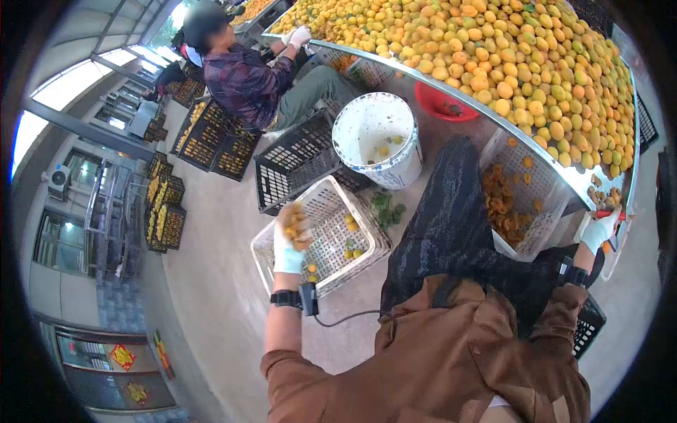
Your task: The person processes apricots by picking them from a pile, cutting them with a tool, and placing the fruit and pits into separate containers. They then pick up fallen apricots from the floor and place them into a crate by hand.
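My left hand (288, 247), in a pale glove, is closed around several brownish-orange fruit pieces (297, 227). It is over the left side of a white plastic crate (326, 225), which holds a few yellow fruits (352, 223). On the far right, my right hand (601, 230), also gloved, is at the corner of the metal table (581, 185), beside a small pile of brown pieces (605, 197). Its fingers are partly hidden by a red-edged object, and I cannot make out what they hold. Yellow-orange fruits (493, 63) are heaped on the table.
A white bucket (410, 159) and black crate (271, 173) stand ahead. Halved fruit fills part of a crate (557, 220) beside my legs. A red basin (446, 103) is under the table edge. A seated person (240, 84) works at the upper left. Green leaves (386, 210) lie on the floor.
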`<state>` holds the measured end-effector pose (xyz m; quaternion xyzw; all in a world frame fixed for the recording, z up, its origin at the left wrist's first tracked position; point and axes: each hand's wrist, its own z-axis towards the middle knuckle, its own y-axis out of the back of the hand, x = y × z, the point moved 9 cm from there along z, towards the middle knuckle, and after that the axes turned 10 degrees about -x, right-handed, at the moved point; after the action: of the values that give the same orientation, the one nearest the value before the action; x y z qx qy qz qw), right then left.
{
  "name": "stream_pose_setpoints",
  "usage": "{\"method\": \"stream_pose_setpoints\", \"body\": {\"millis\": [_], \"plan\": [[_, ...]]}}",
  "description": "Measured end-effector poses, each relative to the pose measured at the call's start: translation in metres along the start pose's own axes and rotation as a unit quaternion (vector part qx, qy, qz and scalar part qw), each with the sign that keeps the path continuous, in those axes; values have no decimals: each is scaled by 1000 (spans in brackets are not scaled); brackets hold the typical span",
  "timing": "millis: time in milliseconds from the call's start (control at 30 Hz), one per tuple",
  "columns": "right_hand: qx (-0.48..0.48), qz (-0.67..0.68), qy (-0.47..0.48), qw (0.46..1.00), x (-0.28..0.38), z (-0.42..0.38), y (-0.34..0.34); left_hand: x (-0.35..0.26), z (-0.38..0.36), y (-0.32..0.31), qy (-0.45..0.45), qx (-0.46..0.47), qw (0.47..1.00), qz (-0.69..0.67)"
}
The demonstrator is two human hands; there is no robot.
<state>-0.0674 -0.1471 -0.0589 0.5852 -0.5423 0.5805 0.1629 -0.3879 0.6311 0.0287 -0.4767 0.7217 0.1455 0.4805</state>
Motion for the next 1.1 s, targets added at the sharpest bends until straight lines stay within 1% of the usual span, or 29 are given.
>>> {"method": "stream_pose_setpoints", "body": {"millis": [33, 67, 100, 133, 167, 200, 233, 267, 300, 333, 367, 400, 433, 467, 500, 567, 600, 633, 700, 767, 833, 867, 900, 933, 967, 1000, 1033, 1067, 1100], "plan": [[34, 16, -7, 999, -10, 13, 3, -2, -9, 26, -22, -63, 998, -17], [25, 24, 3, 999, -10, 11, 6, 7, 20, 77, -74, -109, 991, -15], [24, 27, 9, 999, -7, 3, 5, 25, 54, 122, -72, -103, 992, -18], [-14, 12, 27, 999, 0, -12, 7, 47, 88, 172, -41, -154, 985, 73], [-53, -3, 46, 998, 6, -21, 10, 63, 103, 203, -10, -201, 966, 163], [-64, 30, 50, 996, -8, 9, 20, 74, 104, 207, -7, -192, 967, 164], [-62, 45, 75, 994, -2, 2, 20, 75, 106, 202, -63, -170, 954, 240], [-98, -10, 107, 989, -1, 18, 31, 76, 107, 196, -119, -146, 931, 313], [-133, -66, 136, 980, -1, 35, 41, 87, 120, 210, -117, -138, 932, 313], [-110, -38, 123, 986, 2, 23, 35, 86, 139, 241, -153, -197, 861, 443], [-111, -40, 125, 985, 7, 19, 36, 80, 147, 259, -185, -252, 766, 561], [-119, -44, 129, 984, 10, 16, 38, 74, 140, 257, -182, -252, 766, 562], [-124, -49, 131, 982, 9, 13, 39, 57, 126, 251, -194, -262, 787, 524], [-125, -106, 129, 978, 7, 21, 45, 43, 113, 249, -206, -274, 805, 484], [-85, -94, 114, 985, -7, 54, 50, 39, 109, 256, -201, -280, 803, 485], [-128, -88, 94, 983, 10, 3, 39, 30, 103, 267, -216, -252, 842, 425], [-146, -100, 62, 982, 14, -18, 33, 24, 91, 265, -199, -272, 827, 450], [-142, -105, 62, 982, 11, -18, 31, 23, 83, 270, -194, -277, 827, 450], [-88, -84, 101, 987, 10, -9, 20, 39, 77, 281, -123, -226, 886, 386], [-74, -84, 116, 987, -3, 26, 24, 60, 87, 321, -95, -218, 887, 396], [-26, -37, 142, 989, -5, 37, 17, 77, 87, 341, -69, -205, 888, 405], [16, -30, 136, 990, -8, 37, 11, 83, 87, 345, -50, -204, 884, 418], [18, -31, 138, 990, -6, 31, 13, 90, 85, 349, -31, -201, 880, 430], [24, -104, 189, 976, 6, 20, 10, 109, 104, 381, -58, -196, 871, 446], [30, -176, 240, 954, 17, 10, 6, 121, 114, 388, -54, -194, 873, 443], [31, -177, 245, 953, 22, 0, 6, 136, 122, 395, -20, -181, 877, 445], [65, -156, 261, 950, 29, -17, 0, 148, 127, 398, 14, -167, 879, 446], [99, -134, 278, 946, 38, -34, -5, 156, 132, 396, -8, -170, 892, 419], [99, -136, 284, 944, 49, -49, -4, 162, 133, 384, -3, -166, 894, 416]]}}
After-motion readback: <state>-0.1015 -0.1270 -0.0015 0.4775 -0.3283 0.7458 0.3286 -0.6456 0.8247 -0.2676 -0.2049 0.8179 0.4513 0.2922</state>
